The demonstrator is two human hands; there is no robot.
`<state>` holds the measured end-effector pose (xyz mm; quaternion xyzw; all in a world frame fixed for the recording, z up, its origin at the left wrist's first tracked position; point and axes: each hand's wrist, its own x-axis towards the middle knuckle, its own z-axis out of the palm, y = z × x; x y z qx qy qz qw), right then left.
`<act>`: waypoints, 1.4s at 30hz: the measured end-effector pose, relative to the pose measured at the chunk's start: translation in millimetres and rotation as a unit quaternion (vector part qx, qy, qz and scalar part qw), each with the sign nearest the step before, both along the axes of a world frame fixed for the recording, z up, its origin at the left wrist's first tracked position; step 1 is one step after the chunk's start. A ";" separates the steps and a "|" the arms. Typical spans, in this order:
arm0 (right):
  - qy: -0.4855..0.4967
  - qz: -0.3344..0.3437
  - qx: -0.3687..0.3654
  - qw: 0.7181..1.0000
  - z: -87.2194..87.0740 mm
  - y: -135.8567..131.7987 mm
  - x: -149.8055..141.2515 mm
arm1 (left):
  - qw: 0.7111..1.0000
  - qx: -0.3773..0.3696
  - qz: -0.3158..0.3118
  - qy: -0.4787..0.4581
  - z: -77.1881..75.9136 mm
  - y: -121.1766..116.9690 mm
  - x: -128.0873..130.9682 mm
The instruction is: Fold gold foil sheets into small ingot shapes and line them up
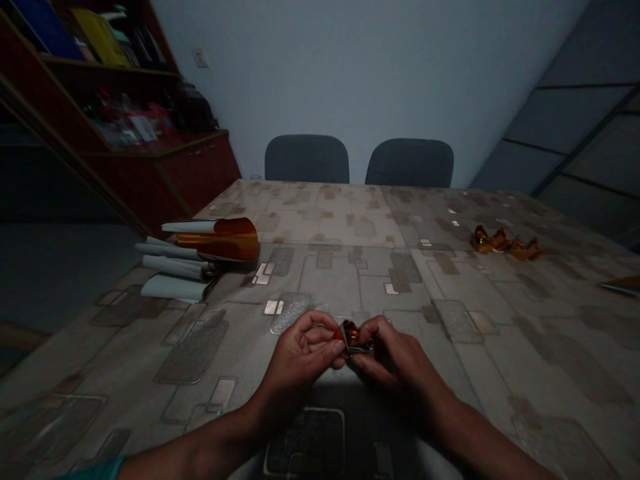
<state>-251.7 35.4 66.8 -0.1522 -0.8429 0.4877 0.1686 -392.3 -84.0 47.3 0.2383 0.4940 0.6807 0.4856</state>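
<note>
Close to the table's near side, my left hand (pixel 313 347) and my right hand (pixel 393 350) hold a small folded piece of shiny orange foil paper (pixel 352 333) between them. The paper has a pale grey back and forms a small open hollow, its orange inside showing. My left thumb and fingers pinch its left side. On the right, my right index finger and thumb close on the other edge. Parts of the paper are hidden behind my fingers.
Rolled orange paper (pixel 237 240) and several pale folded sheets (pixel 175 287) lie at the left. Small folded orange foil shapes (pixel 505 243) sit at the right on the patterned tablecloth (pixel 340 280). Two chairs (pixel 307 159) stand behind the table, beside a red-brown cabinet (pixel 195 170).
</note>
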 end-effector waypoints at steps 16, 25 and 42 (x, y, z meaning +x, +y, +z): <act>0.041 0.000 0.033 0.999 -2.9 -3.9 -1.1 | 0.998 -0.023 0.031 -0.052 1.9 0.2 6.5; 0.045 -0.014 -0.169 0.985 -0.3 -4.9 0.9 | 0.995 0.000 0.051 -0.082 3.9 0.8 5.6; 0.020 0.019 -0.460 0.887 -1.4 -4.9 0.3 | 0.992 -0.005 -0.060 -0.113 5.5 -5.6 9.2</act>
